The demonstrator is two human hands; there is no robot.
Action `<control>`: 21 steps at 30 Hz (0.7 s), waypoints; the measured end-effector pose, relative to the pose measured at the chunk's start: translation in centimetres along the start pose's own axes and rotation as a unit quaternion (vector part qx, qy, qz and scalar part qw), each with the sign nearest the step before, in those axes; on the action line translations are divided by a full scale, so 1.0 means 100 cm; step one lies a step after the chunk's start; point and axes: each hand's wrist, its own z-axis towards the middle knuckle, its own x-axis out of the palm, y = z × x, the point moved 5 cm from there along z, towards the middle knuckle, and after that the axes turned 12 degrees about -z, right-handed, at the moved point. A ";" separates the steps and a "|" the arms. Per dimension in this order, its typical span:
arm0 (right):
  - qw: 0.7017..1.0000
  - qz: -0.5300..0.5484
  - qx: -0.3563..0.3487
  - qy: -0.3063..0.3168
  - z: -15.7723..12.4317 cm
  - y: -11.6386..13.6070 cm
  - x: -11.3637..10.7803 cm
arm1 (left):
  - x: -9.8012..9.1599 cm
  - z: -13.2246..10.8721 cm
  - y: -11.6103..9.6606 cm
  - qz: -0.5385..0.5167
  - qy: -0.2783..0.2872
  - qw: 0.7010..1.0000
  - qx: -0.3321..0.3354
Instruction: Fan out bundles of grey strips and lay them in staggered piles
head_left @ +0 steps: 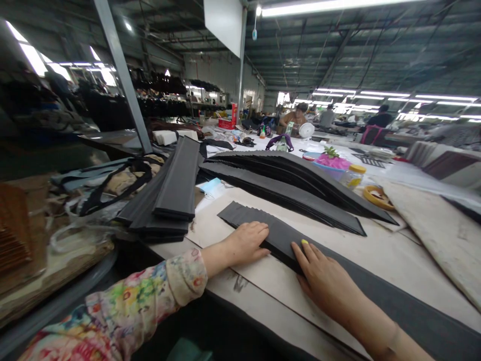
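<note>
A long stack of dark grey strips [398,296] lies across the pale table [259,288], its layered far end fanned out slightly. My left hand [248,244] rests on the stack near that end, fingers over the top and thumb stretched out along the near edge. Farther right, my right hand [325,276] lies on the same stack with its fingers extended; one fingertip has something yellow on it. Its thumb is down by the near edge. Beyond my hands are two more fanned piles, a nearer pile of strips [278,190] and a farther pile of strips [319,175].
Crisscrossed strip bundles [176,185] are heaped at the left table edge beside a metal post [126,75]. A blue face mask [211,185], a yellow-lidded jar [355,176] and a tape roll [378,196] lie behind. A co-worker [295,118] sits across the table.
</note>
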 end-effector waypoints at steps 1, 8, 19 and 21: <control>1.000 -0.016 -0.002 0.006 -0.001 0.002 -0.001 | 0.000 0.001 -0.001 0.005 0.006 1.000 0.002; 0.999 -0.029 -0.035 -0.025 -0.002 0.002 -0.001 | 0.002 0.009 -0.003 0.056 0.027 0.998 0.026; 0.977 0.204 -0.051 -0.017 -0.003 -0.043 -0.025 | -0.007 0.038 0.008 0.078 0.037 0.994 0.073; 0.979 0.202 -0.014 -0.029 -0.014 -0.046 -0.016 | -0.011 0.044 0.010 0.065 0.041 0.994 0.074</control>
